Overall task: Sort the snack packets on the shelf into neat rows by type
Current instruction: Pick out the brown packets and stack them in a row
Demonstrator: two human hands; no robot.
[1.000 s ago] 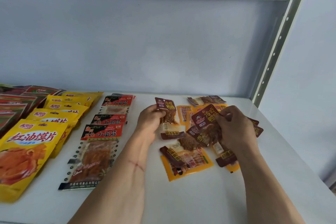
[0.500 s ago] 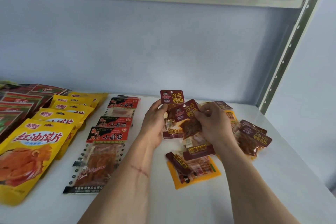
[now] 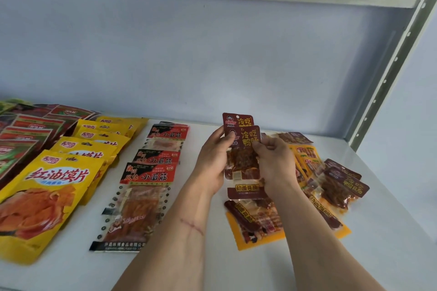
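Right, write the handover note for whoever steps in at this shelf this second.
Left hand and right hand: together they grip two maroon duck-intestine packets, stacked one over the other and held upright above the white shelf.
Done: the yellow chip bags lie in a row, the red-and-black gluten strip packets in another beside them, and the red bags at far left.
Left: the mixed pile of maroon and orange packets on the right remains jumbled. Lay the held pair down as a new row, then sort the pile by type.
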